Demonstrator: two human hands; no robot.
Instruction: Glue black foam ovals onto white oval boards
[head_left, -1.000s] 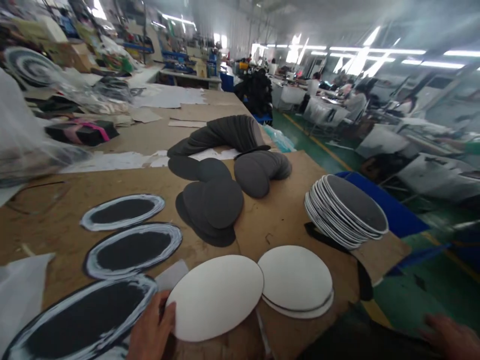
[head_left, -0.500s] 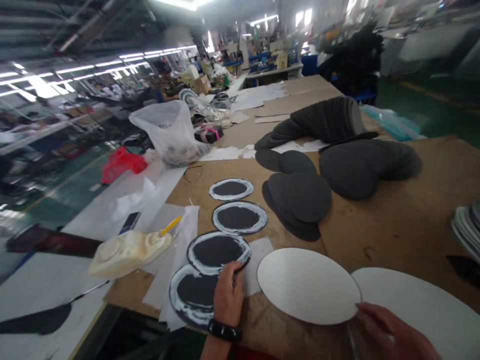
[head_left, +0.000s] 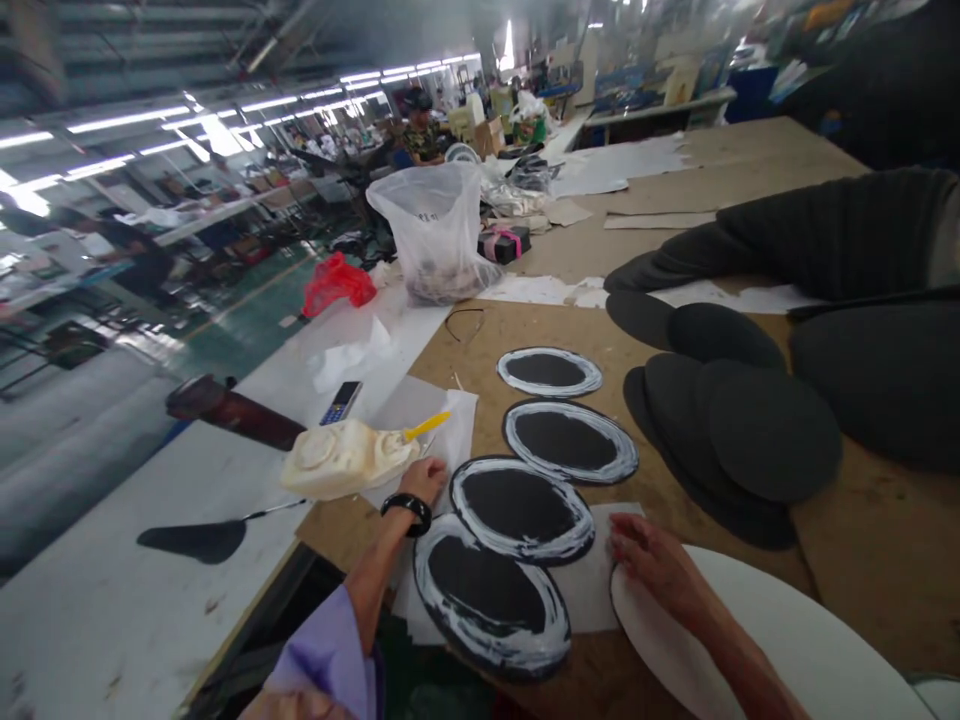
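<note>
Four black ovals with white-smeared rims form a column on the brown board; the nearest black oval overlaps the one behind it. My left hand, a black band at its wrist, is beside the column's left edge, near the cream container with a yellow handle. Its fingers are curled, and whether they hold anything is hidden. My right hand is over the left end of a white oval, fingers partly bent and slightly apart, with nothing visible in them. White paper lies under the column.
Dark plain ovals lie in overlapping piles at the right. A clear plastic bag, a red bag, a phone and a dark brown cylinder are at the left. A person is in the background.
The view has swung left. My left hand has left the black ovals and moved toward the cream container. My right hand has moved inward, from the white oval's right edge to its left end.
</note>
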